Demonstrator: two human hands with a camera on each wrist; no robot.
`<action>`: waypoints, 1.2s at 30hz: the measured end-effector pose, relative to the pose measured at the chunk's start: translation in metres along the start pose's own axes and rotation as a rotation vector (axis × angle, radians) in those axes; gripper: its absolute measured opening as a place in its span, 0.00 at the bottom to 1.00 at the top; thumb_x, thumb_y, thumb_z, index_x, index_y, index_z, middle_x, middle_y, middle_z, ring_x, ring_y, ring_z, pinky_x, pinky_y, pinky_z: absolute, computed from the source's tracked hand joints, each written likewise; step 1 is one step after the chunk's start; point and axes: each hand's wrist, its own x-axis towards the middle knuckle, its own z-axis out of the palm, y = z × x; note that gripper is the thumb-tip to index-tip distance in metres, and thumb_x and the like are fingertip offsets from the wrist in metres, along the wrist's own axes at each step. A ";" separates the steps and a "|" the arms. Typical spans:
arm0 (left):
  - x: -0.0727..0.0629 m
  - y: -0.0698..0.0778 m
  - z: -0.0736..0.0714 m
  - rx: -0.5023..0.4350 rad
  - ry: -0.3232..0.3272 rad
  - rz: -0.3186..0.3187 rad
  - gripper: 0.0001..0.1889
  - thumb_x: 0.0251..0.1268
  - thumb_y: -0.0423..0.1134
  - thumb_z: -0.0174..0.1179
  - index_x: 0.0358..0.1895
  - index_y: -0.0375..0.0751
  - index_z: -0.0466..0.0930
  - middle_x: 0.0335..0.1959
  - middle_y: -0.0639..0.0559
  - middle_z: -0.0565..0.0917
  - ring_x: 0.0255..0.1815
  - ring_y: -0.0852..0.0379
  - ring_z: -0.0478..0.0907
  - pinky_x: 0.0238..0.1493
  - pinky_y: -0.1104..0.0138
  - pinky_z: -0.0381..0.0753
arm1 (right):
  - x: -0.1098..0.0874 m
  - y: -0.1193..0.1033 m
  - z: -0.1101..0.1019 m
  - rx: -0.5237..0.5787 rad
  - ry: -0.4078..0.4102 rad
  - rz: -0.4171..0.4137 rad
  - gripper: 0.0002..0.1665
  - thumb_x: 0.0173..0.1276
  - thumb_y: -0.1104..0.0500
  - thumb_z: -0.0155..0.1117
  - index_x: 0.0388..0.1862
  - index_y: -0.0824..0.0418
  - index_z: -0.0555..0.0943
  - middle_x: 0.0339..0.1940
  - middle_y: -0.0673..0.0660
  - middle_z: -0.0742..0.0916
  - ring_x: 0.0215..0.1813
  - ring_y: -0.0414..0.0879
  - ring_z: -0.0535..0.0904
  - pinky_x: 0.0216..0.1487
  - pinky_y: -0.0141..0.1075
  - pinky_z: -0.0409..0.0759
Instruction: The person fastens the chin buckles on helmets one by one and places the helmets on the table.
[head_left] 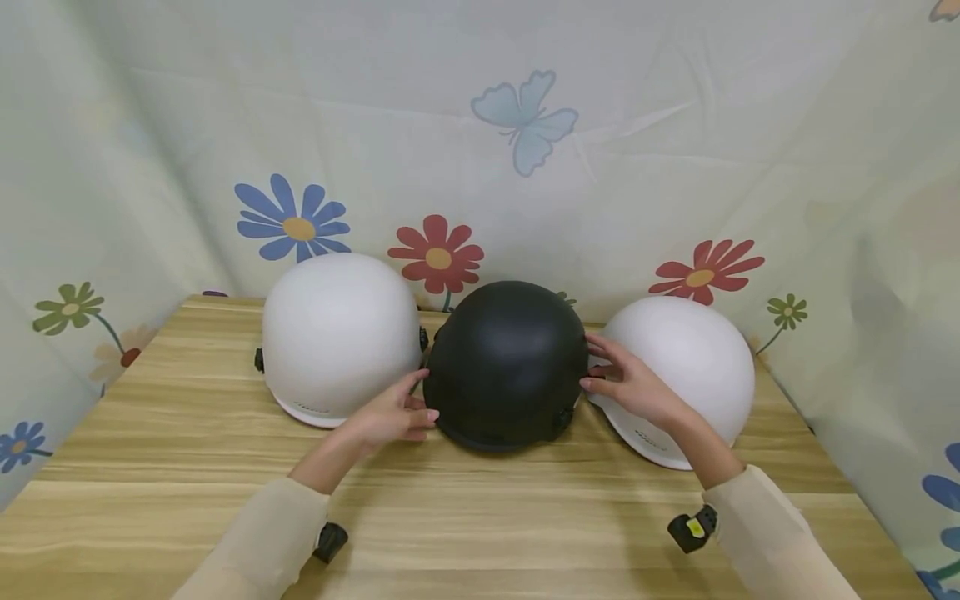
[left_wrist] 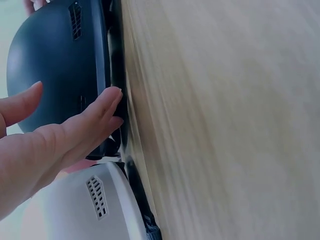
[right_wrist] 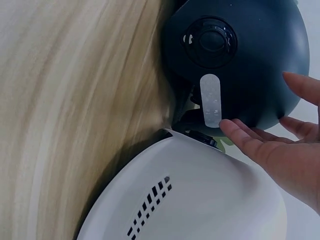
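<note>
A matte black helmet (head_left: 510, 367) sits on the wooden table between two white ones. At its left side is my left hand (head_left: 393, 412), fingers extended and fingertips right at the lower edge. My right hand (head_left: 630, 383) reaches the opposite side with spread, slightly bent fingers, overlapping the right white helmet (head_left: 690, 367) in the head view. The left white helmet (head_left: 337, 333) stands close beside the black one. In the right wrist view, a round black dial (right_wrist: 212, 42) and a pale oblong sticker (right_wrist: 211, 100) show on the black shell, the fingertips near the sticker.
The wood-grain table (head_left: 480, 533) extends in front of the helmets. Directly behind them hangs a pale curtain (head_left: 360, 142) printed with flowers and a butterfly, which also runs along both sides. Dark wrist devices (head_left: 692, 529) sit at both sleeves.
</note>
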 end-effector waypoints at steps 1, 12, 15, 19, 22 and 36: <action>0.000 0.000 0.000 0.002 0.000 -0.003 0.38 0.63 0.26 0.53 0.71 0.34 0.39 0.44 0.34 0.66 0.47 0.41 0.73 0.47 0.52 0.75 | 0.000 0.000 0.000 0.000 -0.002 0.002 0.41 0.63 0.65 0.61 0.71 0.62 0.52 0.68 0.68 0.61 0.59 0.64 0.67 0.53 0.47 0.73; 0.001 0.002 0.000 0.040 -0.036 -0.027 0.40 0.63 0.27 0.53 0.71 0.34 0.36 0.57 0.24 0.60 0.54 0.39 0.70 0.50 0.52 0.74 | 0.001 0.000 0.001 0.000 -0.014 -0.004 0.42 0.63 0.67 0.59 0.72 0.61 0.50 0.68 0.68 0.59 0.59 0.65 0.67 0.53 0.46 0.73; 0.002 0.002 0.000 0.057 -0.042 -0.032 0.40 0.63 0.28 0.54 0.71 0.34 0.36 0.59 0.22 0.59 0.56 0.38 0.69 0.49 0.52 0.74 | 0.002 0.001 0.001 0.001 -0.018 -0.002 0.43 0.63 0.67 0.59 0.72 0.60 0.50 0.69 0.68 0.58 0.59 0.65 0.67 0.53 0.47 0.73; 0.004 0.002 -0.001 0.074 -0.052 -0.034 0.40 0.64 0.28 0.53 0.71 0.33 0.37 0.62 0.21 0.57 0.60 0.37 0.65 0.49 0.51 0.74 | 0.004 0.003 0.001 0.001 -0.019 -0.002 0.44 0.63 0.66 0.60 0.72 0.60 0.49 0.69 0.68 0.58 0.60 0.65 0.66 0.53 0.47 0.73; 0.005 0.002 -0.001 0.094 -0.066 -0.037 0.40 0.64 0.29 0.53 0.71 0.33 0.36 0.63 0.22 0.54 0.63 0.35 0.59 0.50 0.50 0.72 | 0.005 0.004 0.001 0.007 -0.019 -0.004 0.44 0.63 0.66 0.60 0.72 0.59 0.49 0.69 0.68 0.58 0.60 0.65 0.66 0.53 0.48 0.73; 0.004 0.003 -0.002 0.114 -0.048 -0.051 0.41 0.63 0.35 0.57 0.71 0.34 0.39 0.64 0.24 0.56 0.63 0.36 0.61 0.52 0.49 0.70 | 0.007 0.007 0.002 0.018 -0.019 -0.010 0.44 0.63 0.65 0.61 0.73 0.57 0.49 0.69 0.68 0.59 0.60 0.66 0.66 0.51 0.46 0.75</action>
